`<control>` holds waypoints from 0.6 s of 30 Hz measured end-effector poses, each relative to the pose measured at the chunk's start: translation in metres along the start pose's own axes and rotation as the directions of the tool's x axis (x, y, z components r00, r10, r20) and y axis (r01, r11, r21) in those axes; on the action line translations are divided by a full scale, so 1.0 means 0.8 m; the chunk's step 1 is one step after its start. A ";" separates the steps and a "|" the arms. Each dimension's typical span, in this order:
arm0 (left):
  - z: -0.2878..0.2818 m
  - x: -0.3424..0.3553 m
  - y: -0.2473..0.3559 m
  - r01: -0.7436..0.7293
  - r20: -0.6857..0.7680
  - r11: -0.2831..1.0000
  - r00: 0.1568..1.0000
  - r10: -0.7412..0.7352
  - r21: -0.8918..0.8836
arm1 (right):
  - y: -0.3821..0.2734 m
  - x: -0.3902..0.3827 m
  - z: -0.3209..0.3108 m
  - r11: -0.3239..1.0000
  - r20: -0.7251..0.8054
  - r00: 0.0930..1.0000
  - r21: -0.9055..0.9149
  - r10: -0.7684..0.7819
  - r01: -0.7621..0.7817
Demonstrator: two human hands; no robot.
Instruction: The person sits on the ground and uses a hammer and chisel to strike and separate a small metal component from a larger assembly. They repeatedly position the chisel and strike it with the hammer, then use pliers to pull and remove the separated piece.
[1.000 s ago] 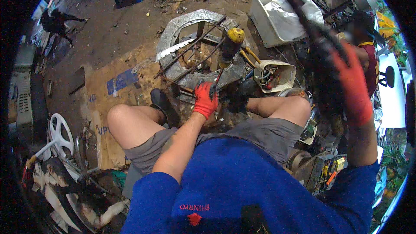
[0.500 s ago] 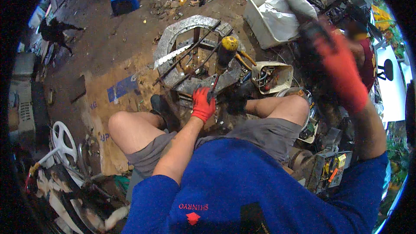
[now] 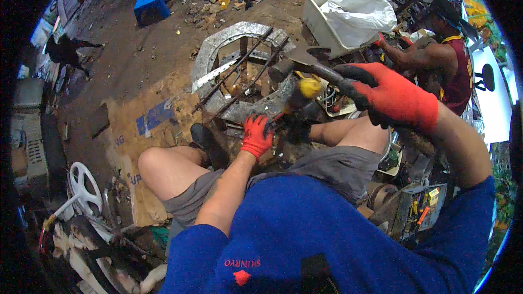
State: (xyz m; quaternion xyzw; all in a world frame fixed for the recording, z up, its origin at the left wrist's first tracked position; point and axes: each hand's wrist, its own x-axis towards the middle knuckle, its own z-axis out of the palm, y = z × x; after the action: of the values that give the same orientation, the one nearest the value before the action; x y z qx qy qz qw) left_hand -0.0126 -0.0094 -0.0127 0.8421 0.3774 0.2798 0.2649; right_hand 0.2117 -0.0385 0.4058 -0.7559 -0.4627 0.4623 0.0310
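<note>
My right hand [image 3: 397,95], in a red and black glove, is closed around the handle of a hammer [image 3: 305,64]. The hammer's head hangs just above a screwdriver's [image 3: 309,88] yellow and black handle; whether they touch I cannot tell. My left hand [image 3: 257,135], gloved alike, is closed low on the screwdriver's shaft, which leans up to the right. Its tip is hidden. Beyond the left hand lies an octagonal grey metal frame [image 3: 204,54] between my feet, with two dark rods [image 3: 239,68] and a pale flat strip [image 3: 212,76] across it.
A white bin [image 3: 321,27] with a white sack stands at far right, beside another person [image 3: 455,65] in red gloves. A plywood sheet [image 3: 147,158] lies left, a blue stool [image 3: 152,2] farther off. A toolbox [image 3: 417,212] is at lower right, a black dog [image 3: 68,51] at far left.
My right hand has swung down and left with the hammer to the screwdriver's handle. The screwdriver now leans farther right. My left hand has barely moved.
</note>
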 end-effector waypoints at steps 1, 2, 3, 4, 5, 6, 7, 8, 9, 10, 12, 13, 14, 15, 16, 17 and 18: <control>0.001 -0.006 0.006 -0.015 0.028 0.999 1.000 0.014 0.035 | 0.000 -0.003 0.001 1.000 -0.022 1.000 -0.019 -0.021 0.021; 0.004 -0.004 0.009 -0.007 -0.005 1.000 1.000 0.007 0.005 | 0.025 0.004 -0.006 0.943 -0.299 0.900 -0.201 -0.316 0.265; 0.001 -0.003 0.007 0.016 -0.034 1.000 0.999 -0.016 -0.010 | 0.030 0.004 -0.010 0.922 -0.414 0.826 -0.123 -0.383 0.366; 0.003 0.003 0.004 0.021 -0.062 0.999 0.998 -0.023 -0.033 | 0.028 0.004 -0.015 0.878 -0.522 0.731 -0.077 -0.440 0.473; 0.000 0.002 0.000 0.048 -0.076 0.997 0.996 -0.053 -0.064 | 0.018 -0.001 -0.019 0.844 -0.487 0.818 0.257 -0.307 0.470; 0.001 0.006 -0.004 0.052 -0.078 0.992 0.995 -0.061 -0.114 | 0.033 -0.005 -0.027 0.823 -0.579 0.706 0.101 -0.409 0.560; -0.001 0.004 -0.009 0.069 -0.078 0.986 0.994 -0.081 -0.150 | 0.052 0.000 -0.035 0.777 -0.631 0.580 -0.057 -0.515 0.627; -0.003 0.003 -0.013 0.097 -0.051 0.977 0.993 -0.108 -0.190 | 0.065 0.004 -0.037 0.760 -0.609 0.522 -0.219 -0.597 0.613; 0.000 -0.003 -0.017 0.076 -0.090 0.986 0.992 -0.090 -0.150 | 0.076 0.005 -0.038 0.723 -0.572 0.468 -0.376 -0.674 0.580; 0.004 -0.010 -0.023 0.057 -0.132 0.993 0.989 -0.071 -0.105 | 0.070 0.004 -0.031 0.661 -0.516 0.418 -0.522 -0.748 0.539; 0.007 -0.016 -0.035 0.102 -0.169 0.988 0.978 -0.121 -0.115 | 0.071 0.013 0.001 0.776 -0.527 0.628 -0.102 -0.573 0.623; 0.007 -0.016 -0.037 0.160 -0.147 0.972 0.971 -0.186 -0.174 | 0.091 0.019 0.013 0.730 -0.469 0.817 0.418 -0.336 0.540; 0.008 -0.016 -0.038 0.220 -0.121 0.948 0.960 -0.252 -0.228 | 0.106 0.025 0.028 0.769 -0.504 0.799 0.348 -0.329 0.537; 0.005 -0.017 -0.043 0.240 -0.103 0.947 0.959 -0.265 -0.212 | 0.117 0.034 0.043 0.770 -0.513 0.790 0.333 -0.337 0.545; 0.003 -0.016 -0.047 0.259 -0.087 0.946 0.956 -0.280 -0.195 | 0.127 0.042 0.058 0.772 -0.521 0.781 0.316 -0.344 0.551; 0.005 -0.017 -0.048 0.279 -0.073 0.944 0.953 -0.295 -0.177 | 0.138 0.050 0.073 0.774 -0.532 0.770 0.296 -0.352 0.559; 0.007 -0.017 -0.047 0.320 -0.125 0.922 0.928 -0.351 -0.217 | 0.143 0.054 0.084 0.796 -0.543 0.760 0.248 -0.357 0.552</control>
State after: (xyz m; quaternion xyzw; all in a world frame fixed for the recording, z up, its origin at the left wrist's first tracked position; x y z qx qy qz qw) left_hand -0.0346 0.0001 -0.0452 0.7097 0.5077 0.3326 0.3578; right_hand 0.2461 -0.0983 0.2844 -0.6834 -0.5111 0.3258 0.4070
